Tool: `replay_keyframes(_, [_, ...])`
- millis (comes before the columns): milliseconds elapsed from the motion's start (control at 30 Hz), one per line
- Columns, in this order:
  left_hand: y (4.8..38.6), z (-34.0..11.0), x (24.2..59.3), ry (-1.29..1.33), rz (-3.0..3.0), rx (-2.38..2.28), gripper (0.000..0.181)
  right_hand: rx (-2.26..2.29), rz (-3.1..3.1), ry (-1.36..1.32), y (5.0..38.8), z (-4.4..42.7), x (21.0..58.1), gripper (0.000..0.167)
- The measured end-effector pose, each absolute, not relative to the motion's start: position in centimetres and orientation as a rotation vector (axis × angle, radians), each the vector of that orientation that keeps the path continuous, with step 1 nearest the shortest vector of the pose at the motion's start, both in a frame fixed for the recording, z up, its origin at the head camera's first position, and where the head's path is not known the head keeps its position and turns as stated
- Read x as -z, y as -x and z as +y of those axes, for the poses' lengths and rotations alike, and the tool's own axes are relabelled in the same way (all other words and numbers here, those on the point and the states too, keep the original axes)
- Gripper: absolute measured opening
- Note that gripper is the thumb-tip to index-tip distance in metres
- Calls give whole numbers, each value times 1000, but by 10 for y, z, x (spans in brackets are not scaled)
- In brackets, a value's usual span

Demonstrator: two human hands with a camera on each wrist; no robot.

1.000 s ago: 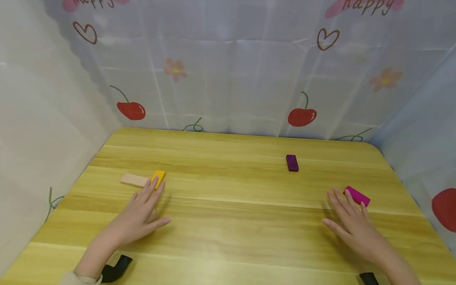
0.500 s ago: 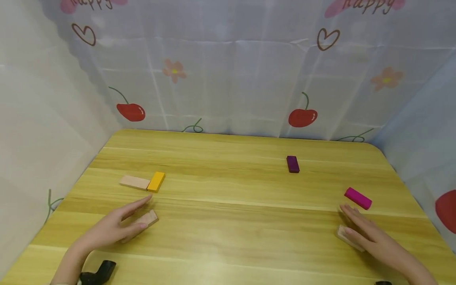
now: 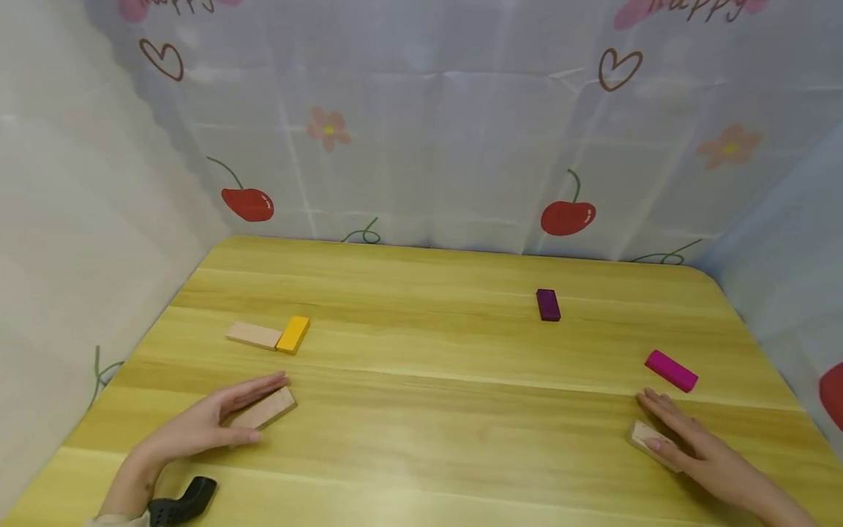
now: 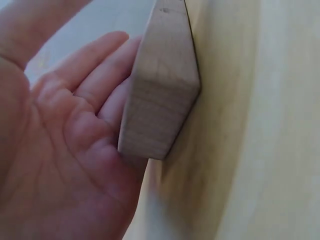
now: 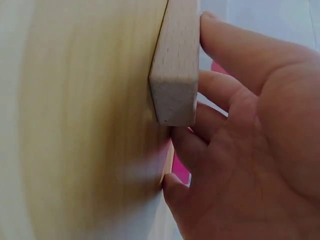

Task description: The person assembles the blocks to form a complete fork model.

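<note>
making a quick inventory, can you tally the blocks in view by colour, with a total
plain wood blocks: 3
yellow block: 1
purple block: 1
pink block: 1
total: 6

- Twelve o'clock: creased sheet (image 3: 428, 146), printed cherries (image 3: 568, 218), flowers (image 3: 328, 129), hearts (image 3: 620, 69)!
- Nine o'clock, pale wall (image 3: 85, 219); three o'clock, bluish wall (image 3: 784, 293)!
- Centre, wood-grained counter (image 3: 421, 322), soft glare (image 3: 395, 472) pooling towards six o'clock!
</note>
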State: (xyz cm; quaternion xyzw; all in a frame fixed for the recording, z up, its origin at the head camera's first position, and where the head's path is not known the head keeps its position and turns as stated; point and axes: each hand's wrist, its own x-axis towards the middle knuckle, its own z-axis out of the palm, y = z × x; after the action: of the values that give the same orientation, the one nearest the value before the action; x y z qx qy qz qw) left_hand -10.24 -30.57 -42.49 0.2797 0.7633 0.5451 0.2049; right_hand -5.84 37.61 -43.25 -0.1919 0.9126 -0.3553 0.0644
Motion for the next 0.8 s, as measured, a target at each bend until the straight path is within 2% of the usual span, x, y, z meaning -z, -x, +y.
replay_keyframes(800, [95,-304,429,-896,2521,-1296,71,1161,2704,460,57,375,439,55])
